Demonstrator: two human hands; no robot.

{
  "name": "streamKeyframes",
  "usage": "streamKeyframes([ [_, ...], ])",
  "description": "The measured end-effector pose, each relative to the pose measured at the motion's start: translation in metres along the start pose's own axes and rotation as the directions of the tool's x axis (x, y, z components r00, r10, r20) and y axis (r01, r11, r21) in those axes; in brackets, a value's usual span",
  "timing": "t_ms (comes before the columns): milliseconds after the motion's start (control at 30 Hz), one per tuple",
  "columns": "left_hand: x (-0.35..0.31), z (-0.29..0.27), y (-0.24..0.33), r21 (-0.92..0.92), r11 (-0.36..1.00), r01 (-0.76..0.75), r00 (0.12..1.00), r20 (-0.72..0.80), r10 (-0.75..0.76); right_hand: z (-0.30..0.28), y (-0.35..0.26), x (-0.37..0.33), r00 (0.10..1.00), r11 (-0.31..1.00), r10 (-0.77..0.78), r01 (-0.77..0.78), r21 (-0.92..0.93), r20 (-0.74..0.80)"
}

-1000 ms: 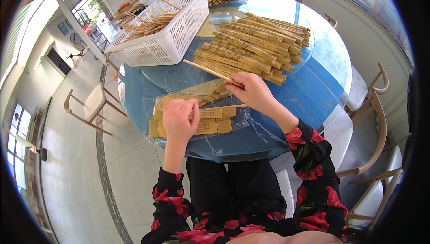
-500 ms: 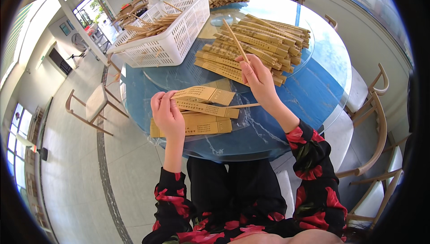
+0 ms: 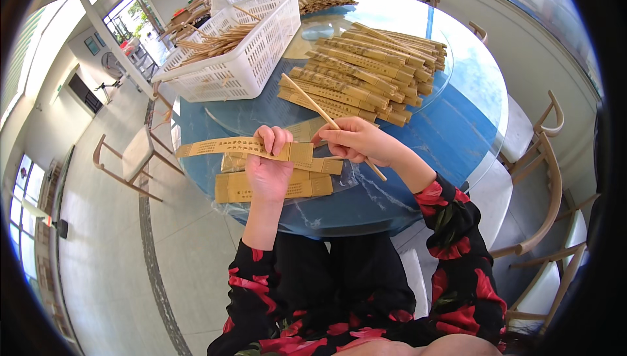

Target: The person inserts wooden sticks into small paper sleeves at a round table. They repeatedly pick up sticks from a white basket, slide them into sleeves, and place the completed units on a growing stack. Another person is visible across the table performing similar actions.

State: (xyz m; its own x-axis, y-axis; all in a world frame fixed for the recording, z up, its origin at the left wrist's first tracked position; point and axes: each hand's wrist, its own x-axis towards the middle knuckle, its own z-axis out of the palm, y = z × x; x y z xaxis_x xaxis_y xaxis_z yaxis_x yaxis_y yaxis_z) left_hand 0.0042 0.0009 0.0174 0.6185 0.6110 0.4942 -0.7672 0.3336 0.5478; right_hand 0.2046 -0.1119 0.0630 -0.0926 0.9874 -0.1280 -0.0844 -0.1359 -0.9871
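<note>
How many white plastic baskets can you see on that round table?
1. The white basket stands on the table, toward its far left side, with wooden sticks inside, beyond the left hand, which holds a paper sleeve. Another could be hidden behind it.

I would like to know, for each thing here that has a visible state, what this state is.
Left hand, closed on held sleeve
Held sleeve, raised, slightly curved
Right hand, pinching stick
Stick, tilted, outside held sleeve
Loose sleeves, lying flat, overlapping
Pile, stacked
Basket, uncovered, holding other sticks
</note>
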Motion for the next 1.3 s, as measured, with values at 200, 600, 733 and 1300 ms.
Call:
streamKeyframes([
  [200, -0.007, 0.003, -0.01, 0.059, 0.998, 0.018, 1.0, -0.004, -0.018, 0.002, 0.016, 0.002, 0.996, 0.998, 0.033, -0.037, 0.047, 0.084],
  [600, -0.014, 0.005, -0.012, 0.228, 0.974, -0.003, 0.999, -0.047, 0.014, 0.006, 0.018, 0.004, 0.998, 0.996, -0.053, 0.05, -0.074, -0.035],
  [733, -0.015, 0.012, -0.011, 0.313, 0.949, 0.024, 0.997, -0.073, -0.001, -0.002, 0.019, 0.005, 0.992, 0.998, -0.038, 0.033, -0.045, -0.117],
  [1300, -0.017, -0.009, -0.012, 0.469, 0.88, -0.081, 0.842, -0.44, 0.312, -0.001, 0.013, 0.004, 0.994, 0.987, -0.1, 0.095, -0.132, -0.036],
])
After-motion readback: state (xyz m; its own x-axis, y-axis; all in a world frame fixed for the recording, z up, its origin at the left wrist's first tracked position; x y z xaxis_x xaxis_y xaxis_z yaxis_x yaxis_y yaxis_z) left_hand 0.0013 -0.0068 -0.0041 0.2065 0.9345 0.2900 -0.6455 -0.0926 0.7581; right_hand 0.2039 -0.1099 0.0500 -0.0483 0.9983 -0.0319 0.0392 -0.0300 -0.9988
